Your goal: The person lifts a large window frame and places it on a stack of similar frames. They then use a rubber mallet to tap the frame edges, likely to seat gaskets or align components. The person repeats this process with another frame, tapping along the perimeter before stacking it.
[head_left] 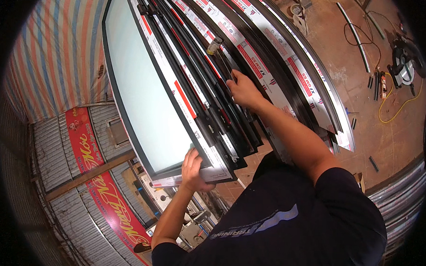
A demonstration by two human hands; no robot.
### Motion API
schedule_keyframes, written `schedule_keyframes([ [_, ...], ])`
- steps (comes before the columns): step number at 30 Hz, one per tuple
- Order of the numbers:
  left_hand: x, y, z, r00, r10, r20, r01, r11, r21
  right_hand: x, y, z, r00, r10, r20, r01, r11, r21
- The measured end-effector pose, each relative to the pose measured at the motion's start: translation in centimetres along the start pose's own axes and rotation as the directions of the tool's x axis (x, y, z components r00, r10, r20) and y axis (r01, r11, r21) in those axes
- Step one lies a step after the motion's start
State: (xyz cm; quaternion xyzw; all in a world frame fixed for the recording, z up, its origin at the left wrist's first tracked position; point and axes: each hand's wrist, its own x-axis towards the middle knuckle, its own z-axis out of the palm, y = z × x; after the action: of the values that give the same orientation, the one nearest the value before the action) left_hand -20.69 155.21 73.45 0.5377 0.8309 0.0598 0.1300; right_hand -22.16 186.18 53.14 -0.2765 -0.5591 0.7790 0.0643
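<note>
A framed glass panel, with a black frame and white-and-red protective film, leans at the front of a stack of dark framed panels. My left hand is wrapped round its near lower corner, with the fingers over the frame by the glass. My right hand is closed on the handle of a hammer with a yellowish head. The hammer is over the stack's right side, its head pointing away from me. Whether its head touches a frame I cannot tell.
Long film-covered profiles stand to the right of the stack. On the brown floor lie a circular saw, a yellow cord and short dark offcuts. More profiles are bundled at lower right. A striped tarp hangs at left.
</note>
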Motion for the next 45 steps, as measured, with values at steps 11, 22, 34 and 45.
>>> schedule_keyframes([
  [11, 0.5, 0.2, -0.1, 1.0, -0.002, 0.005, 0.002, 1.0, -0.008, -0.3, -0.1, 0.9, 0.994, -0.105, 0.026, 0.106, 0.993, -0.048],
  [22, -0.8, -0.7, 0.0, 0.999, -0.015, 0.039, 0.015, 1.0, -0.01, 0.2, 0.8, 0.7, 0.998, -0.035, -0.052, 0.03, 0.994, -0.103],
  [34, -0.9, -0.8, -0.5, 0.987, -0.081, 0.139, 0.078, 0.997, 0.028, 0.8, -4.5, -0.9, 0.996, -0.039, 0.085, 0.042, 0.998, -0.036],
  [45, -1.9, -1.7, -0.4, 0.928, -0.192, 0.319, 0.18, 0.981, 0.065, 25.7, -21.1, 0.1, 0.955, -0.17, 0.242, -0.018, 0.783, 0.621],
])
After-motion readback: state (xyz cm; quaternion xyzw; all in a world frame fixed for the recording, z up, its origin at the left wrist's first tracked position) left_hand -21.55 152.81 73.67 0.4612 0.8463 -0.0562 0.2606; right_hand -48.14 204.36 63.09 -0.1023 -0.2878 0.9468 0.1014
